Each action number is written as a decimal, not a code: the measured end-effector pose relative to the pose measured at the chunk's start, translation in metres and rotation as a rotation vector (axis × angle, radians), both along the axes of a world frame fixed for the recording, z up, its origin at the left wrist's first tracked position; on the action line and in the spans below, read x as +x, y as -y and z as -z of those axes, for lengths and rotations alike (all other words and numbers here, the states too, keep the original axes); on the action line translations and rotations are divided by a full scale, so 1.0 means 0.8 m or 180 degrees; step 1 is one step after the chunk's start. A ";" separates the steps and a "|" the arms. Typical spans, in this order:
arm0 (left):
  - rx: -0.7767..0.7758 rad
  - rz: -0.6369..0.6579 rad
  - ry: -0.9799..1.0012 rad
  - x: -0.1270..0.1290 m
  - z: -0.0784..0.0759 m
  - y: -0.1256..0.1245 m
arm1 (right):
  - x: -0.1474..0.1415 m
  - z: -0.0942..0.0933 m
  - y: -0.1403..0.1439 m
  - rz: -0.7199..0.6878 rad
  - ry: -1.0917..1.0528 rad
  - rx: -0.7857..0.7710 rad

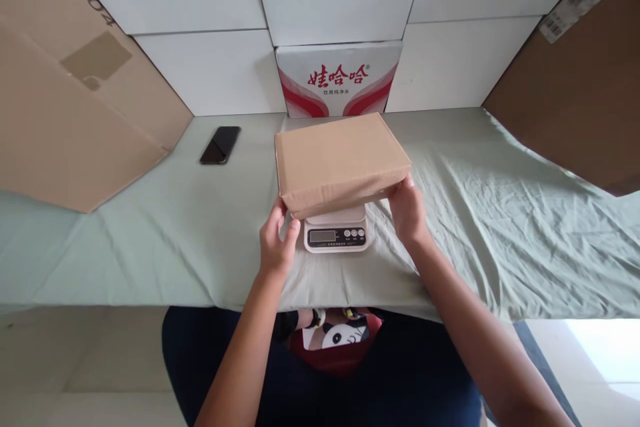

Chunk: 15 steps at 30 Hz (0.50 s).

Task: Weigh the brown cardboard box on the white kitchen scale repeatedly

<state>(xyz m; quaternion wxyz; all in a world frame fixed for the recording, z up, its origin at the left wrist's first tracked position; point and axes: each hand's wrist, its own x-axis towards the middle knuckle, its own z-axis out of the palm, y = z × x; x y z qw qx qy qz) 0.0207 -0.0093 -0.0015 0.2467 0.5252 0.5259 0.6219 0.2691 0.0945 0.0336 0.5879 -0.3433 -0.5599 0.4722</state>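
A brown cardboard box (340,157) is tilted over a white digital kitchen scale (337,237). My left hand (279,237) grips the box's near left corner, thumb in front. At the near right corner, my right hand (407,207) holds the same box, its fingers partly hidden beneath. The scale's display and buttons show in front of the box, while most of its platform is covered. Whether the box touches the platform, I cannot tell.
A black phone (221,145) lies on the green cloth (210,240) to the left. Large cardboard panels (75,107) flank the table on both sides. A white and red printed carton (340,80) stands against the tiled wall behind.
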 end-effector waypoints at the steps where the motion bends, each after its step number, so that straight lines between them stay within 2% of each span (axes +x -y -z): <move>1: -0.0015 0.0005 0.0031 0.000 -0.002 0.001 | -0.001 0.002 0.004 0.0023 -0.0001 0.0033; 5: 0.0082 0.0062 0.0180 -0.006 -0.028 -0.012 | -0.002 -0.009 0.009 0.0001 -0.0103 0.0073; 7: 0.0164 0.0118 0.0287 -0.015 -0.044 -0.039 | -0.005 -0.023 -0.012 -0.0023 -0.0178 0.0078; 9: 0.0215 0.0164 0.0419 -0.026 -0.055 -0.079 | -0.014 -0.033 -0.048 0.0006 -0.0215 0.0133; 12: 0.0119 0.0220 0.0775 -0.036 -0.050 -0.144 | -0.033 -0.028 -0.105 0.0155 -0.0267 0.0279; 15: -0.0108 0.0089 0.1241 -0.038 -0.028 -0.187 | -0.049 -0.001 -0.137 0.0250 -0.0276 0.0102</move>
